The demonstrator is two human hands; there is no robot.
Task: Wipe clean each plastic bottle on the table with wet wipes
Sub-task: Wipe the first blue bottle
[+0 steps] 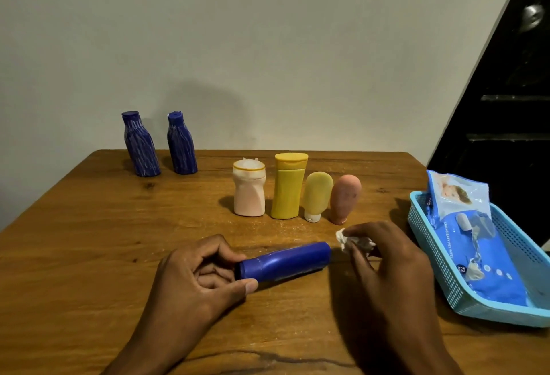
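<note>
Hands busy — left hand (pixel 190 273) grips blue bottle (pixel 285 260), right hand (pixel 384 258) pinches crumpled wipe (pixel 345 239).

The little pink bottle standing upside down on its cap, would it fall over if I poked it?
Probably, yes. The pink bottle balances on a narrow cap with its wide, rounded body on top, so a poke up high would likely tip it. It looks like light plastic, and it might knock the small yellow bottle close beside it.

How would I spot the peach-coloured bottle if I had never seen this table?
Start at the light blue basket on the table's right side and look left to the row of four small bottles. The peach-coloured bottle is the nearest to the basket, beside a pale yellow tube. It alone is rounded, pinkish, standing on its cap.
</note>
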